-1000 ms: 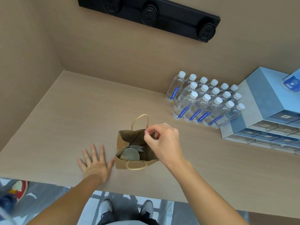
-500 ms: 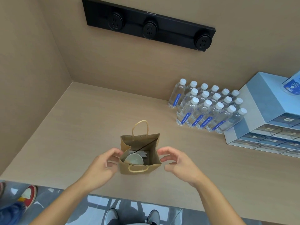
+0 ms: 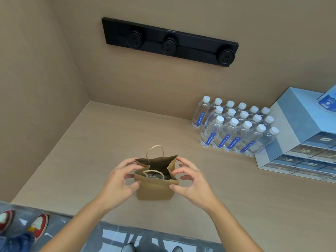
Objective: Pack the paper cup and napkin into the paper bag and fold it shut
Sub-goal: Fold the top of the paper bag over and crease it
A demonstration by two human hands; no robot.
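A small brown paper bag (image 3: 154, 190) with twine handles stands upright near the counter's front edge, its mouth open. Inside, only a sliver of the paper cup (image 3: 154, 177) shows behind the near handle; the napkin is hidden. My left hand (image 3: 119, 182) pinches the bag's left side at the rim, pushing that gusset inward. My right hand (image 3: 192, 180) holds the right side, thumb on the near panel and fingers at the right gusset.
A block of several water bottles (image 3: 234, 128) stands at the back right, beside a blue drawer unit (image 3: 298, 135). A black socket strip (image 3: 169, 42) is on the back wall. A side wall closes the left. Someone's red shoes (image 3: 21, 222) are on the floor at lower left.
Both hands came in from beside the bag and took hold of its sides. The bag's side gussets are folding inward and its mouth has narrowed, so the cup is mostly hidden.
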